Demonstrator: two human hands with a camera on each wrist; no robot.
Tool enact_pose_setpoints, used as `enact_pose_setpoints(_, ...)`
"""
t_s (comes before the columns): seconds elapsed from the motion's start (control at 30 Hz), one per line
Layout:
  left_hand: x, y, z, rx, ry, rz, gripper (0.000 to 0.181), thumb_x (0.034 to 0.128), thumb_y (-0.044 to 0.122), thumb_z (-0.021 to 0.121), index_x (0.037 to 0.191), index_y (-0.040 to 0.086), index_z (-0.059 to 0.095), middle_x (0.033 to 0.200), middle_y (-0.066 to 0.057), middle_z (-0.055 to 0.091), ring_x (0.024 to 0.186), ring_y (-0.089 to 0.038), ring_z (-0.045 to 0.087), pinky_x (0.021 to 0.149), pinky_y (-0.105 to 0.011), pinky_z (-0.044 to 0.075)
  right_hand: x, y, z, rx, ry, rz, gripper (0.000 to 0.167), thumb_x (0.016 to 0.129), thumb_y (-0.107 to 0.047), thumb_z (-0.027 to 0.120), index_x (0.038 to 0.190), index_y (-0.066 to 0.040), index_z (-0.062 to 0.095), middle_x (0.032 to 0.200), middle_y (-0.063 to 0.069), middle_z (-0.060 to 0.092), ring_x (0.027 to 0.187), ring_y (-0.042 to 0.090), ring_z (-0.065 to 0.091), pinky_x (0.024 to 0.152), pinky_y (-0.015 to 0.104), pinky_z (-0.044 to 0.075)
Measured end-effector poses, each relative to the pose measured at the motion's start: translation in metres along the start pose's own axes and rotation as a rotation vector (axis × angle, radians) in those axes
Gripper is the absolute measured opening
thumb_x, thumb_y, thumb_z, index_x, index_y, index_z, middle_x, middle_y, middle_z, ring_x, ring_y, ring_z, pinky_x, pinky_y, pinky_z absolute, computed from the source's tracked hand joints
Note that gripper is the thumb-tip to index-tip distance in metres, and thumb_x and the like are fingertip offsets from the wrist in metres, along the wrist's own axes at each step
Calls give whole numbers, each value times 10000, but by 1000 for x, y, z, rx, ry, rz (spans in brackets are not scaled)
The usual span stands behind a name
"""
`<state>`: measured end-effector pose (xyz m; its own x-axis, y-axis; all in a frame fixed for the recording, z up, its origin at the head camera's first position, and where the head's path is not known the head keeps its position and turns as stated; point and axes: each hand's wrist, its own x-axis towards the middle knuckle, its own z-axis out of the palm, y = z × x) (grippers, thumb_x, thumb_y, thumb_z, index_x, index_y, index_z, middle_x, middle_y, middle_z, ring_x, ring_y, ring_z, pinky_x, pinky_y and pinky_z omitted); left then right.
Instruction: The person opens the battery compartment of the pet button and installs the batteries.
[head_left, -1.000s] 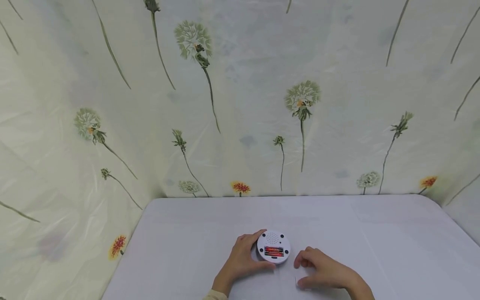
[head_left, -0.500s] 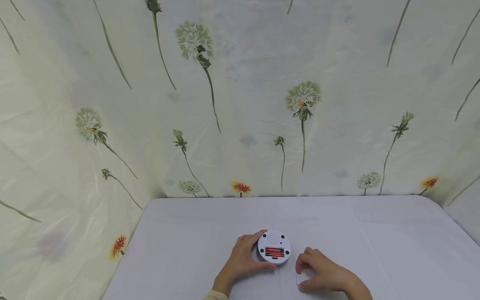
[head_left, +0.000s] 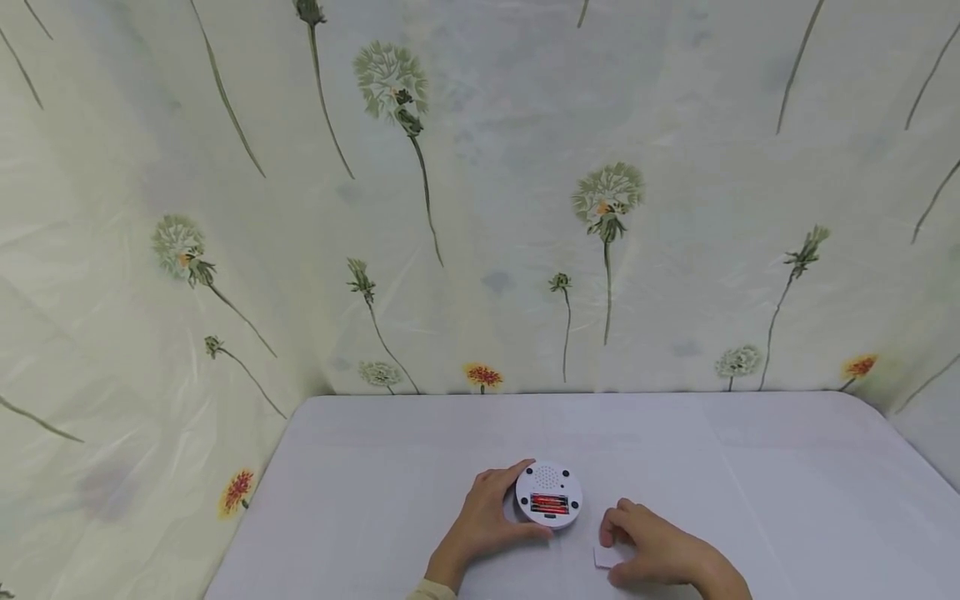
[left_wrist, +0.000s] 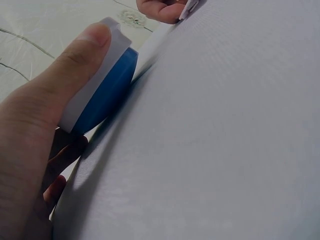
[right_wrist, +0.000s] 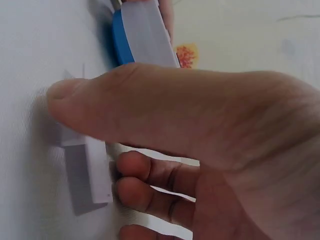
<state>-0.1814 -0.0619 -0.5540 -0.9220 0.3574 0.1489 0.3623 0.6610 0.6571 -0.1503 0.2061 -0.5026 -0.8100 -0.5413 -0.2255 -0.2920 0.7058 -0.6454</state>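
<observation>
My left hand (head_left: pixel 483 515) grips a round white device (head_left: pixel 547 475) on the table, thumb at its near edge and fingers around the far left. Its upturned face has speaker holes, several black dots and an uncovered compartment with red batteries (head_left: pixel 549 503). In the left wrist view, the device's other side is blue (left_wrist: pixel 107 92). To its right, my right hand (head_left: pixel 660 546) holds a small white battery cover (head_left: pixel 602 557) low at the tabletop, between thumb and curled fingers. The thumb hides part of the cover (right_wrist: pixel 100 175) in the right wrist view.
A white cloth covers the table (head_left: pixel 390 467). Behind and to the left hangs a pale flower-patterned curtain (head_left: pixel 487 208), which meets the table's back edge.
My right hand has shifted slightly to the right, and more of the white cover shows beside its fingers. The left hand and the device stay in place.
</observation>
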Motion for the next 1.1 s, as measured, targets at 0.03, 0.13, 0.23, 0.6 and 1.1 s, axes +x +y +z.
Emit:
enact_pose_setpoints(0.03, 0, 0, 0, 1, 0, -3, 917, 614, 715, 709, 1408, 415, 364, 1363, 190, 502, 1172, -89, 477, 1026, -411, 363, 1, 1, 0, 4, 3, -8, 311, 658, -247, 791, 870, -213, 565, 859, -23, 451, 794, 54, 393, 674, 228, 352)
enact_pose_setpoints(0.13, -1, 0, -1, -6, 2, -9, 917, 612, 714, 712, 1407, 415, 367, 1363, 187, 503, 1176, -100, 473, 1023, -416, 367, 2, 3, -1, 10, 28, -38, 308, 674, -264, 789, 884, -222, 567, 876, -47, 476, 810, 32, 423, 707, 231, 390)
enact_pose_setpoints(0.23, -1, 0, -1, -7, 1, -20, 917, 608, 721, 708, 1405, 428, 362, 1363, 188, 502, 1183, -109, 467, 1022, -420, 372, 4, 5, -1, 20, 60, -70, 308, 680, -245, 786, 893, -218, 565, 871, -64, 502, 812, 23, 445, 716, 231, 404)
enact_pose_setpoints(0.6, 0, -1, 0, 3, 17, 11, 918, 611, 730, 698, 1407, 408, 373, 1355, 193, 508, 1165, -90, 479, 1024, -402, 361, 7, 15, 0, 27, 153, -137, 283, 687, -189, 774, 895, -184, 582, 800, -82, 537, 751, 3, 467, 658, 203, 393)
enact_pose_setpoints(1.1, -1, 1, 0, -1, -1, -14, 914, 608, 735, 696, 1402, 438, 356, 1360, 201, 502, 1167, -99, 464, 1018, -404, 369, 11, 19, 2, -21, 433, -203, 292, 734, -206, 790, 946, -220, 589, 878, -136, 555, 813, 6, 487, 696, 223, 442)
